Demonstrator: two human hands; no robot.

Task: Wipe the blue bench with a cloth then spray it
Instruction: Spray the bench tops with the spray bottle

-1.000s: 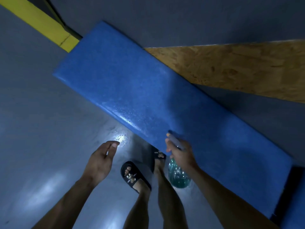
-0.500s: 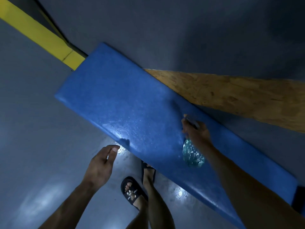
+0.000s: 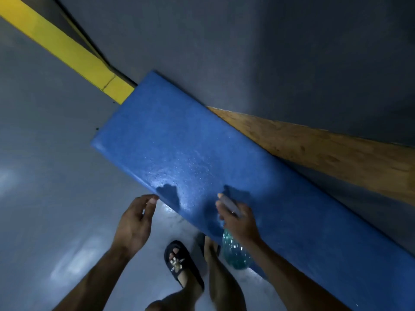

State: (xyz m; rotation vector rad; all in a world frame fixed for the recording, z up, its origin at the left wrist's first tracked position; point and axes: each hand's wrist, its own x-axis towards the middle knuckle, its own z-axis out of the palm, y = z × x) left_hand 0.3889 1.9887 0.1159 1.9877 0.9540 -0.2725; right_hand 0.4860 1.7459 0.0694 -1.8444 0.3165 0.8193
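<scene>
The blue bench [image 3: 184, 140] runs diagonally from upper left to lower right, its top speckled with fine droplets near the front edge. My right hand [image 3: 241, 221] grips a clear greenish spray bottle [image 3: 234, 252] by its head, nozzle aimed over the bench's near edge. My left hand [image 3: 134, 223] hovers beside the bench's front edge, fingers apart, holding nothing. No cloth is in view.
A chipboard panel [image 3: 325, 149] leans along the bench's far side against a grey wall. A yellow strip [image 3: 60, 46] runs along the floor to the upper left. My feet in black sandals [image 3: 179, 263] stand on the glossy grey floor.
My right hand with the bottle has drawn back from the middle of the bench to its near edge. The view has shifted, and my left hand sits closer to the bench edge.
</scene>
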